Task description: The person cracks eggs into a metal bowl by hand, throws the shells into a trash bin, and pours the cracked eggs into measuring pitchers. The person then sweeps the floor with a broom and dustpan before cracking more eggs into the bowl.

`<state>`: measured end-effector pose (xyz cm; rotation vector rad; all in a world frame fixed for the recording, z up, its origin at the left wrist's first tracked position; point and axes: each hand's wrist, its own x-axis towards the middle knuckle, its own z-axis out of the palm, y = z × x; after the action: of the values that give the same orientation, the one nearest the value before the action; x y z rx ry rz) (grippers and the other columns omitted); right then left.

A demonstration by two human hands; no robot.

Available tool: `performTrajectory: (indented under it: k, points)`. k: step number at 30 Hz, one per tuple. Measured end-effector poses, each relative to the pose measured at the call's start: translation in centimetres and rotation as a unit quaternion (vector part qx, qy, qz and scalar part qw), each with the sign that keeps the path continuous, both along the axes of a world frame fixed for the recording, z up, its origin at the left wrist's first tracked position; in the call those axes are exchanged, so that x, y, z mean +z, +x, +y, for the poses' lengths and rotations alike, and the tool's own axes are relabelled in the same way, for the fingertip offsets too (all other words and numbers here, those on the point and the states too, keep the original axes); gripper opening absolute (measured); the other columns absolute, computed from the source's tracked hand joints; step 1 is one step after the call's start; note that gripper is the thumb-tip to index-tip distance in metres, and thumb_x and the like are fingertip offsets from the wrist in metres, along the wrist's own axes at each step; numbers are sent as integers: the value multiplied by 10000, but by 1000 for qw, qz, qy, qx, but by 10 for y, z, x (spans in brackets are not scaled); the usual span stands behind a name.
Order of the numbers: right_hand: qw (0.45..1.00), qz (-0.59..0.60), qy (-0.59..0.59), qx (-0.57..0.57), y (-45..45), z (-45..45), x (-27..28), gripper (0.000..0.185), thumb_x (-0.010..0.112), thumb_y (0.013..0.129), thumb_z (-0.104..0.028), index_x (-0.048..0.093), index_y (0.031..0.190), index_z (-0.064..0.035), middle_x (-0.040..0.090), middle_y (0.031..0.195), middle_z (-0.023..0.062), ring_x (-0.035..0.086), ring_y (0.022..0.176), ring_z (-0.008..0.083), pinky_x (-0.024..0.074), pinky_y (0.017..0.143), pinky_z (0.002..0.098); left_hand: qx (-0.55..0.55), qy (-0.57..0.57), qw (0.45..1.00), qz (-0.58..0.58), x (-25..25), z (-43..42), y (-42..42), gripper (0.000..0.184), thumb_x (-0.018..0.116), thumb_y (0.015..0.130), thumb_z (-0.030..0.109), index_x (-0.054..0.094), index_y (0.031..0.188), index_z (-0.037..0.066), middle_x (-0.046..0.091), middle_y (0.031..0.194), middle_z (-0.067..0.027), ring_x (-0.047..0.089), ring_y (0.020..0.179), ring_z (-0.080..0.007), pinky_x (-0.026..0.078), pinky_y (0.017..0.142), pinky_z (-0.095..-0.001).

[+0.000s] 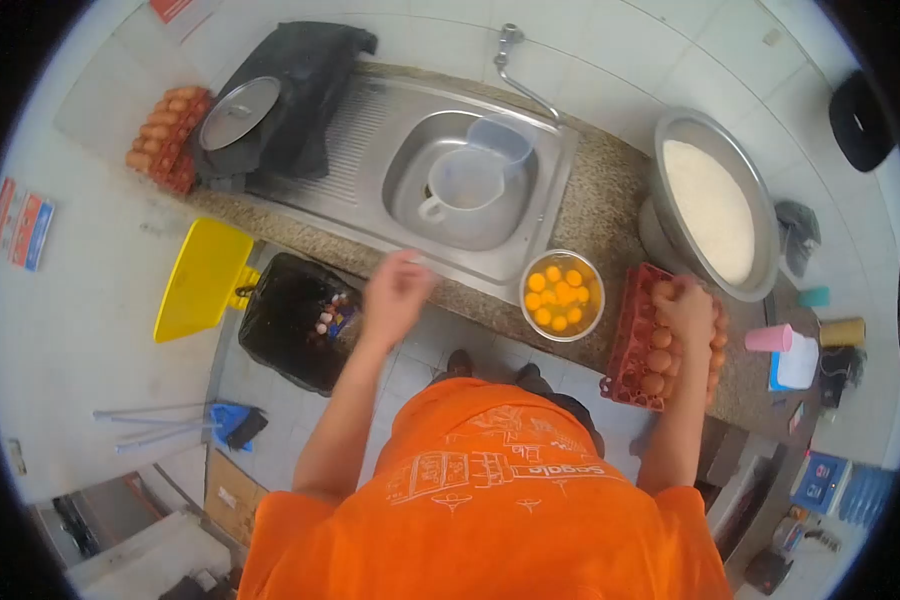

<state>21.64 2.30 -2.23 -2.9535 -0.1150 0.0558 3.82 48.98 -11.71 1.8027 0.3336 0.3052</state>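
Observation:
My left hand (398,292) is over the sink's front edge, beside the black bin; its fingers are loosely bent and apart, with nothing visible in them. On the right, my right hand (686,312) reaches into the red egg tray (626,362), its fingers closed round a brown egg (662,291) near the back. Several more brown eggs sit in the tray, partly hidden by my hand and forearm. Between my hands, a round metal bowl (562,334) on the counter edge holds several cracked eggs with whole yellow yolks.
A steel sink (406,226) holds a plastic jug (467,180). Behind the egg tray stands a large basin (658,232) of white powder. The black bin (275,330) with eggshells is below left, by a yellow dustpan-like panel (202,278). More eggs (160,130) are stacked far left.

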Motion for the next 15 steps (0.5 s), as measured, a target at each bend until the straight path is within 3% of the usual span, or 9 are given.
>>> performTrajectory:
  k: [1, 3, 6, 8, 10, 11, 13, 14, 15]
  points:
    - [998, 23, 47, 45, -14, 25, 18, 425, 783, 799, -344, 739, 1124, -73, 773, 1036, 190, 740, 1004, 386, 581, 848, 480, -105, -138, 980, 101, 27, -36, 23, 509, 707, 998, 104, 519, 1470, 72, 700, 1230, -98, 685, 1092, -184, 550, 963, -345]
    - [951, 115, 225, 180, -36, 60, 24, 415, 812, 789, -308, 740, 1123, -73, 770, 983, 181, 750, 933, 345, 579, 807, 430, -287, -295, 910, 54, 45, -98, 54, 511, 660, 1041, 115, 493, 1524, 103, 655, 1312, -126, 633, 1217, -191, 524, 1022, -356]
    - [916, 178, 275, 230, -64, 110, 31, 373, 805, 806, -234, 707, 1121, -59, 736, 921, 139, 722, 845, 264, 568, 781, 375, -412, -351, 832, 122, 45, -144, 83, 486, 575, 1097, 146, 449, 1565, 106, 617, 1357, -142, 584, 1291, -208, 502, 1063, -376]
    - [917, 155, 289, 228, -74, 111, 16, 396, 794, 816, -200, 668, 1164, -59, 710, 893, 108, 695, 804, 234, 561, 786, 359, -420, -356, 822, 142, 24, -147, 94, 463, 542, 1118, 188, 444, 1562, 106, 621, 1342, -138, 588, 1288, -218, 503, 1064, -383]
    - [833, 218, 504, 68, -85, 104, -6, 488, 733, 842, -93, 535, 1287, -70, 623, 1007, 74, 632, 902, 198, 527, 886, 327, -427, -358, 813, 168, 9, -145, 97, 445, 508, 1138, 230, 439, 1560, 107, 625, 1328, -135, 592, 1285, -229, 504, 1065, -390]
    - [831, 209, 512, 54, -88, 102, -20, 488, 733, 842, -93, 535, 1287, -70, 623, 1007, 74, 632, 902, 198, 527, 886, 327, -359, -401, 825, 173, 5, -144, 96, 444, 478, 1146, 297, 453, 1534, 84, 624, 1321, -137, 597, 1277, -241, 505, 1067, -399]
    - [792, 0, 609, 45, -95, 104, -36, 564, 658, 845, 14, 422, 1348, -85, 511, 1129, 72, 542, 1044, 175, 470, 982, 310, -301, -433, 829, 186, 0, -146, 99, 468, 448, 1153, 365, 467, 1509, 61, 623, 1314, -140, 603, 1270, -253, 506, 1069, -407]
    - [762, -110, 637, 50, -101, 114, -39, 508, 638, 861, 34, 475, 1335, -57, 512, 1246, 142, 535, 1176, 250, 455, 1049, 368, -287, -488, 806, 175, -1, -148, 101, 491, 416, 1153, 410, 494, 1469, 43, 620, 1322, -141, 607, 1255, -257, 509, 1062, -408]
    - [760, -119, 638, 40, -104, 123, -35, 508, 638, 861, 34, 475, 1335, -57, 512, 1246, 142, 535, 1176, 250, 455, 1049, 368, -269, -542, 779, 162, -2, -152, 104, 530, 385, 1152, 455, 520, 1429, 24, 617, 1331, -143, 611, 1240, -260, 512, 1055, -409]
